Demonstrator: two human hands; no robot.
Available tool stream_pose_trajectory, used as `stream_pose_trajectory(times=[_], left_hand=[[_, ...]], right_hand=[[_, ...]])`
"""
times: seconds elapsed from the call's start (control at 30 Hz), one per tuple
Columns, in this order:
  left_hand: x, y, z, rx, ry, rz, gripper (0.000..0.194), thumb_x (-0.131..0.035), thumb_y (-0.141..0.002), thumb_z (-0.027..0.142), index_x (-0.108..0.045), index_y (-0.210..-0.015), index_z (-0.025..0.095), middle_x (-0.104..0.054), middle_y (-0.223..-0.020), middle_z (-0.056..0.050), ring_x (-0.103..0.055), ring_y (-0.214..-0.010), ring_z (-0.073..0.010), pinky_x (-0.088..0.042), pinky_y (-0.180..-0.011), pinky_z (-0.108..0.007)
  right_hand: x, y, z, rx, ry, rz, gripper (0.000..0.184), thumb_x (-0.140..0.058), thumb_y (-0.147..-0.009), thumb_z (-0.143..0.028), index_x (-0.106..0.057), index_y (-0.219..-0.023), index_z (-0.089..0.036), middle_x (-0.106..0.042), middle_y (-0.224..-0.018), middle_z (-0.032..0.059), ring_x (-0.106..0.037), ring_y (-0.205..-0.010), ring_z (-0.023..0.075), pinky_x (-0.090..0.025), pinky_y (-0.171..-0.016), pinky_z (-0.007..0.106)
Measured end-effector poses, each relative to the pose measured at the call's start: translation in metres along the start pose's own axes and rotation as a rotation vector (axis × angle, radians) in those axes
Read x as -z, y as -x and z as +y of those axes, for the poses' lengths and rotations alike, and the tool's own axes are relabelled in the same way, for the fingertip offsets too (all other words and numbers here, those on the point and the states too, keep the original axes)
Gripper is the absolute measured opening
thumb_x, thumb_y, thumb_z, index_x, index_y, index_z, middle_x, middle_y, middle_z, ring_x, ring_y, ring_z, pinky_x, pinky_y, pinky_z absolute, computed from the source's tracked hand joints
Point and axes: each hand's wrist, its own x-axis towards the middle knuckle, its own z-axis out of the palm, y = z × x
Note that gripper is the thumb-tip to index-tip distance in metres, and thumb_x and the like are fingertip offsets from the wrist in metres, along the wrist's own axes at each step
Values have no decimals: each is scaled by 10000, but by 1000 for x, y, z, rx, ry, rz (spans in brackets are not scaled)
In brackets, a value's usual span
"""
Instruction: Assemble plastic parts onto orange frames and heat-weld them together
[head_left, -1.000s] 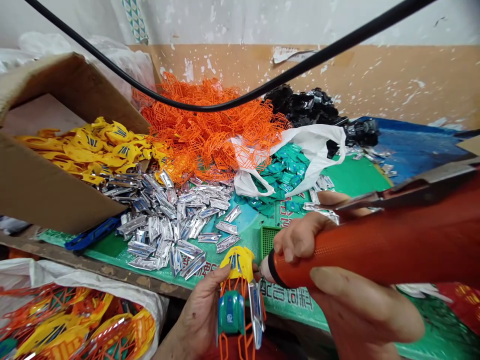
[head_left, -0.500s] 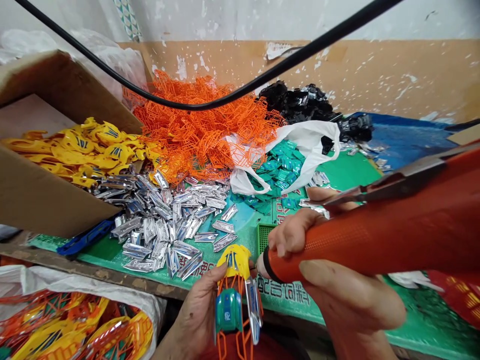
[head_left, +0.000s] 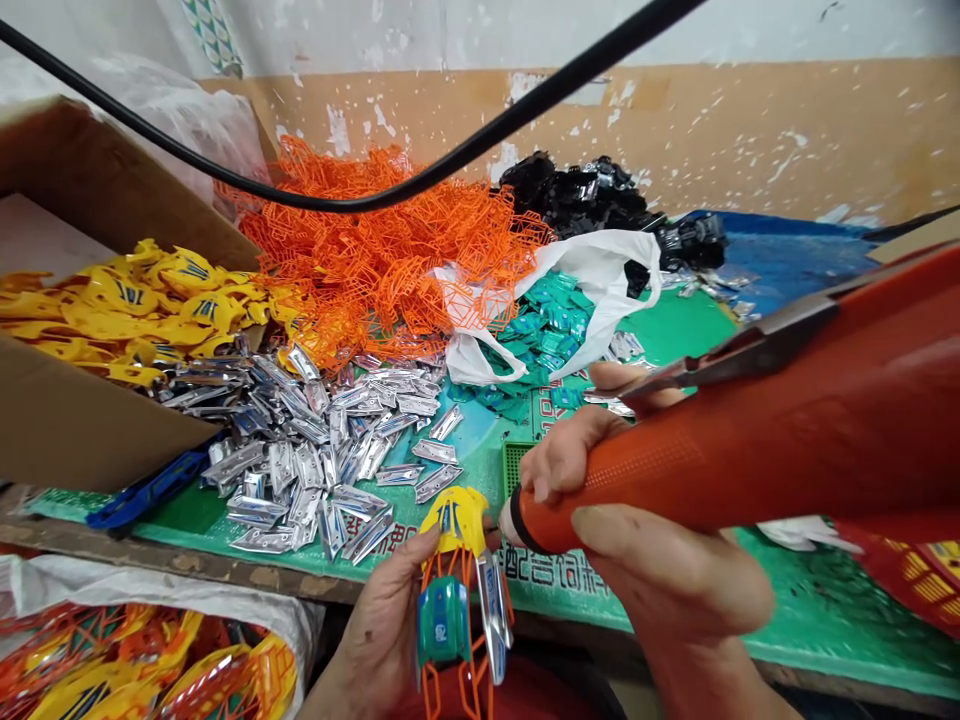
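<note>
My left hand (head_left: 382,625) grips a plastic assembly (head_left: 454,590) low in the view. It combines a yellow top piece, an orange lattice, a teal part and a silver strip. My right hand (head_left: 652,540) is wrapped around an orange-red cylindrical power tool (head_left: 675,470). The tool's black-collared front end points at the assembly's yellow top, and its tip is hidden behind the yellow piece and my fingers. A pair of metal-bladed cutters (head_left: 727,358) lies along the tool's far side, held in the same hand.
Heaps of silver pieces (head_left: 300,460), orange lattices (head_left: 375,270) and black parts (head_left: 585,195) lie on a green printed board (head_left: 675,330). Yellow pieces fill a cardboard box (head_left: 75,430). Teal pieces sit beside a white bag (head_left: 600,270). A white sack (head_left: 150,590) holds assemblies. A black cable (head_left: 300,205) crosses overhead.
The whole scene has drifted left and slightly up in the picture as my head turns. Both hands keep the same hold, and the tool stays at the assembly's yellow top.
</note>
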Motion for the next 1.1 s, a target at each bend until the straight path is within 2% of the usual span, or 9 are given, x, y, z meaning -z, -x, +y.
stream_pose_trajectory(times=[0.1, 0.2, 0.33, 0.5, 0.8, 0.93, 1.0, 1.1], left_hand=[[2, -1, 0, 4, -23, -41, 229, -499, -883, 166, -650, -1021, 62, -750, -768, -125, -710, -611, -212, -587, -594, -312], [2, -1, 0, 1, -34, -19, 215, -512, -872, 152, -651, -1008, 60, -753, -780, -133, -711, -610, -218, -592, -599, -325], [-1, 1, 0, -4, -23, 16, 227, -524, -850, 116, -637, -1039, 61, -753, -765, -126, -704, -585, -218, -596, -600, -348], [-1, 3, -3, -2, -21, -32, 265, -557, -839, 137, -623, -1091, 86, -753, -763, -98, -703, -587, -203, -598, -635, -336], [-2, 2, -4, -28, -8, -22, 322, -573, -796, 80, -610, -1116, 93, -756, -777, -108, -701, -594, -220, -600, -640, -384], [-3, 3, -4, -21, -1, -13, 349, -568, -798, 76, -593, -1145, 97, -757, -771, -97, -704, -593, -212, -600, -661, -373], [-4, 3, -5, -14, -8, -8, 376, -572, -793, 74, -582, -1167, 97, -756, -767, -90, -705, -589, -208, -598, -670, -365], [-3, 3, -4, -2, -11, -28, 391, -586, -788, 93, -580, -1179, 100, -757, -788, -94, -719, -633, -227, -597, -678, -361]], right_hand=[[0, 0, 0, 13, 18, 9, 366, -772, -708, -296, -601, -1029, -344, -584, -738, -48, -524, -655, 141, -438, -715, 364], [-1, -1, -1, 15, 32, 16, 345, -775, -700, -326, -609, -1003, -329, -577, -720, -40, -527, -647, 149, -443, -704, 375], [-3, -1, -2, -23, 34, 26, 433, -781, -682, -367, -583, -1063, -313, -563, -710, -32, -521, -610, 154, -456, -664, 379], [-1, 0, 0, -24, 28, 10, 543, -780, -681, -350, -523, -1159, -369, -575, -724, -38, -525, -637, 171, -453, -683, 389], [3, -1, 1, -17, 36, -10, 542, -761, -697, -283, -528, -1180, -365, -591, -745, -28, -540, -664, 181, -456, -727, 407], [3, -1, 1, -19, 76, 24, 328, -767, -647, -252, -637, -947, -273, -582, -712, -2, -553, -673, 194, -484, -702, 404], [3, -2, 0, -26, 96, 28, 223, -763, -631, -248, -645, -820, -255, -573, -698, 6, -555, -684, 202, -492, -679, 400], [2, -2, 0, -37, 119, 22, 161, -751, -624, -237, -634, -733, -255, -569, -691, 9, -553, -698, 206, -498, -665, 397]])
